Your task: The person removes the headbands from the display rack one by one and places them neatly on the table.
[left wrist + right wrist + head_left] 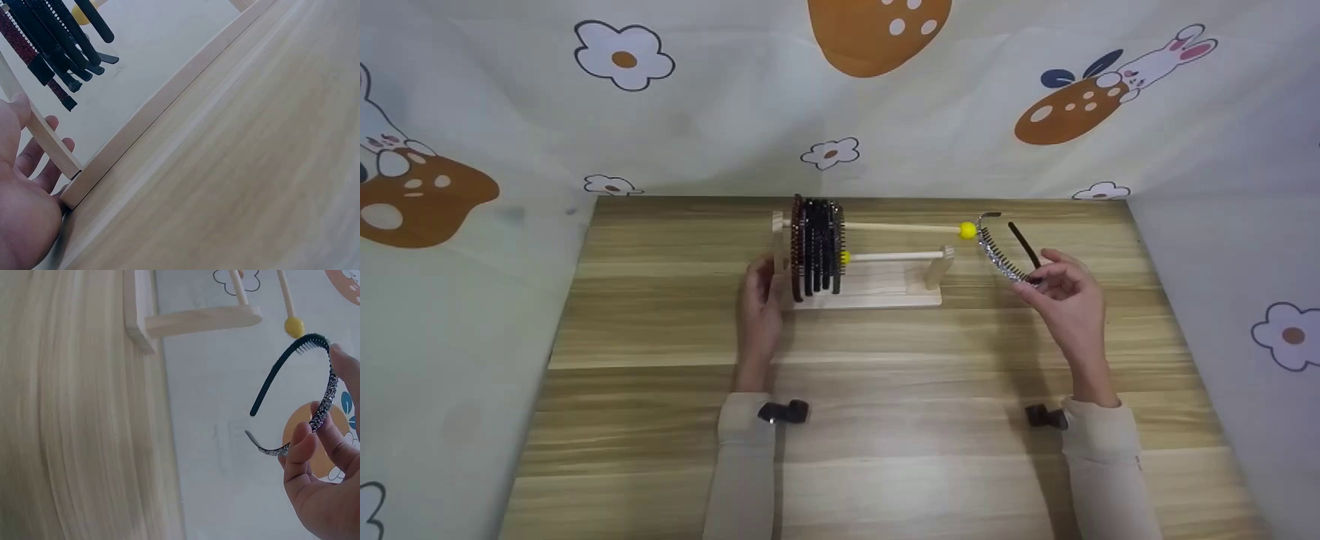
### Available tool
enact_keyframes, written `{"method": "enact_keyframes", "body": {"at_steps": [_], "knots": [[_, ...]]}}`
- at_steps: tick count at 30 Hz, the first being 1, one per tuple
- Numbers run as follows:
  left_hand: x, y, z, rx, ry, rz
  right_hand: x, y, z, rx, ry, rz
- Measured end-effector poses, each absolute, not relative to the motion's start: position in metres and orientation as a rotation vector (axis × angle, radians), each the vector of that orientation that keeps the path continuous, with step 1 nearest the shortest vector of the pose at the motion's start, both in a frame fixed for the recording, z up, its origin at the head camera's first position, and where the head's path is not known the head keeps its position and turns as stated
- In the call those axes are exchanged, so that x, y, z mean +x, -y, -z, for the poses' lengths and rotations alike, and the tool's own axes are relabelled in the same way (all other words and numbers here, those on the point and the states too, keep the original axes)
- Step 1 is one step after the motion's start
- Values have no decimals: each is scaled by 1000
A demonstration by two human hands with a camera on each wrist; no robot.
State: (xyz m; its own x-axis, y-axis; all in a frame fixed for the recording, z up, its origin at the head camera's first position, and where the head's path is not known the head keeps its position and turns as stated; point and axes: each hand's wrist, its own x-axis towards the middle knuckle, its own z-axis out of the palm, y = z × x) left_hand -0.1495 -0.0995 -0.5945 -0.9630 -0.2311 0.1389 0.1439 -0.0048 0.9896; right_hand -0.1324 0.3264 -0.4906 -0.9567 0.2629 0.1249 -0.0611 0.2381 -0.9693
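Observation:
My left hand (761,311) grips the left upright of a wooden rack (877,301), thumb on one side and fingers behind it in the left wrist view. Several dark headbands (819,247) hang close together at the left of the rack's rods; one at the outer side is reddish. To the right, my right hand (1069,304) pinches a toothed headband (326,399) covered in silvery glitter, with black ends. In the head view its arc lies by the yellow ball (968,230) that caps the long back rod; whether they touch I cannot tell.
A second, lower rod (896,256) reaches the rack's right upright (939,268), and another yellow ball (845,257) shows beside the headbands. The rack stands on a wood-grain table (900,420). A printed cloth (720,127) rises behind and at both sides.

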Motion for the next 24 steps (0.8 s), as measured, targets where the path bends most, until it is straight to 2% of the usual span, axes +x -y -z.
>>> {"method": "enact_keyframes", "body": {"at_steps": [8,24], "knots": [[-148,100,595,111,2029,2044,-137,-342,503,-121,2416,-1726],[-148,100,595,122,2028,2055,-152,-357,531,47,2841,-1291]]}}
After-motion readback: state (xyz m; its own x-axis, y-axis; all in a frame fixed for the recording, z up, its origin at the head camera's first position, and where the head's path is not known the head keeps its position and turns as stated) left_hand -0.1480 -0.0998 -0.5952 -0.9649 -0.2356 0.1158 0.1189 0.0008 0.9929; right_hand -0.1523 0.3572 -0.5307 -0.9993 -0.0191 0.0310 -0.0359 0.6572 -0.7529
